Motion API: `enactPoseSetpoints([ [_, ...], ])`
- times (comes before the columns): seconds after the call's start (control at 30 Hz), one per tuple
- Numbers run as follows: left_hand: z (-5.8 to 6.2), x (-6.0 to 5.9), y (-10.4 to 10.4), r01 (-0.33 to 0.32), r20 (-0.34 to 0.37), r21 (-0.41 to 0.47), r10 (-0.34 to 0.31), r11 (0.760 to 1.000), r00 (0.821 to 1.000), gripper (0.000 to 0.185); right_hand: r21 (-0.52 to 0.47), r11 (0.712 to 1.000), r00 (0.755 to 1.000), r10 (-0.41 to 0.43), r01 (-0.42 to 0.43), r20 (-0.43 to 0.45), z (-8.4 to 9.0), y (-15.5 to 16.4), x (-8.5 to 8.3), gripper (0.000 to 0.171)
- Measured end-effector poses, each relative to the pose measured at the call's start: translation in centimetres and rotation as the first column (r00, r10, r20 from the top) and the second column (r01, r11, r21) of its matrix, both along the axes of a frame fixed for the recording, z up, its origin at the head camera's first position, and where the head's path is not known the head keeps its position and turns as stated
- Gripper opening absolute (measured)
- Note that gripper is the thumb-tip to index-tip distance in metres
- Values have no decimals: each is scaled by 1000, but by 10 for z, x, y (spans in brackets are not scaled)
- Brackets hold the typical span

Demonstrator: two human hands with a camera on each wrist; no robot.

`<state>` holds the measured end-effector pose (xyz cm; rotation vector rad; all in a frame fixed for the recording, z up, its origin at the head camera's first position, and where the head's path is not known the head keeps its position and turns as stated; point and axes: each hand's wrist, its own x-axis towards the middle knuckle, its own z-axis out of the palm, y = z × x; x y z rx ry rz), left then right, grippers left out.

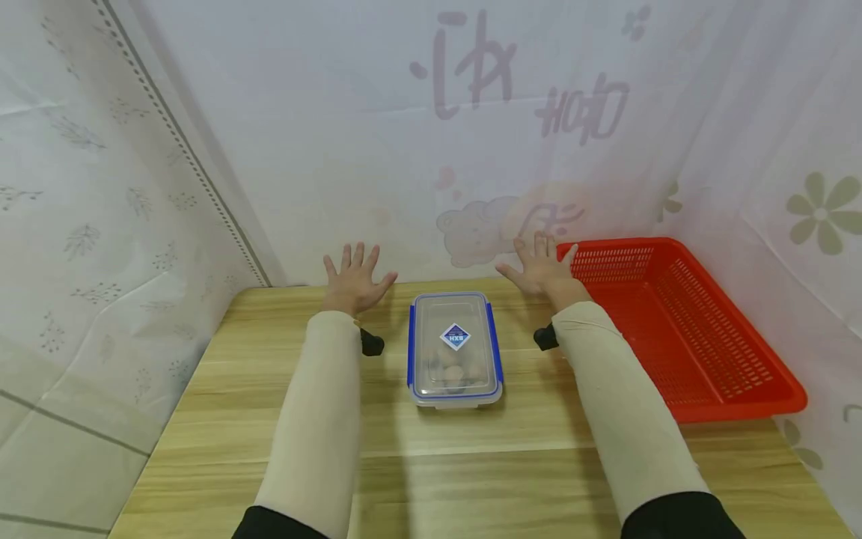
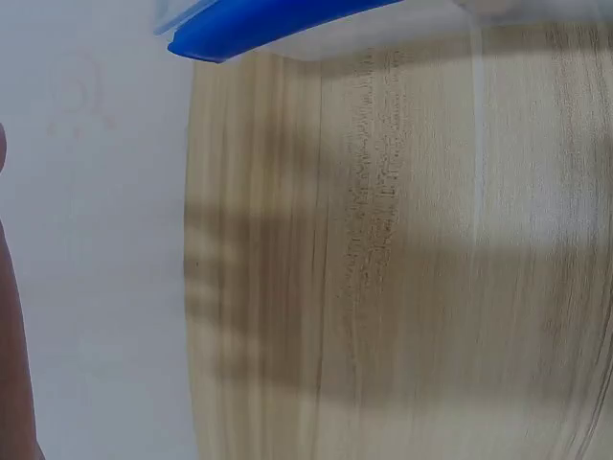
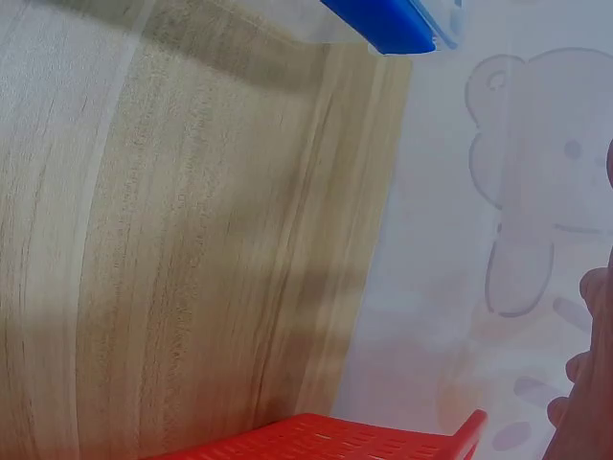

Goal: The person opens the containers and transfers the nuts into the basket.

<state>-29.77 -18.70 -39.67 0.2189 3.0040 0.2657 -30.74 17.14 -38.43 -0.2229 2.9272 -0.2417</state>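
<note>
Between my two forearms, a clear plastic food container [image 1: 438,314] with a blue-edged lid lies on the wooden table. A diamond-shaped label marks the lid, and several roundish things show dimly inside; their kind is unclear. My left hand [image 1: 353,283] is spread beyond the container's far left side, fingers straight, holding nothing. Past its far right side my right hand [image 1: 539,271] is likewise spread, next to the corner of a red plastic basket [image 1: 673,318]. Each wrist view catches the container's blue clip [image 2: 259,27] at its top edge and only a sliver of hand.
The red basket, with slotted walls, occupies the table's right side; nothing shows inside it. A printed white cloth [image 1: 323,150] hangs along the back edge and both sides. The wooden tabletop [image 1: 269,374] extends to the left and in front of the container.
</note>
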Motion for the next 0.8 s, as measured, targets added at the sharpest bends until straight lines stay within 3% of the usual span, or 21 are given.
enactPoseSetpoints([
  [0.23,-4,-5,-14,35,-1,-41,-35,999,999,82,16,999,999,33,-33,-24,0,4,-1,86],
  [0.57,-6,-10,-33,134,-11,-74,-135,988,991,80,27,994,992,109,-107,-65,4,13,-2,82],
  [0.8,5,4,-35,190,-35,-63,-192,980,981,77,17,984,980,176,-175,-95,7,15,3,81],
])
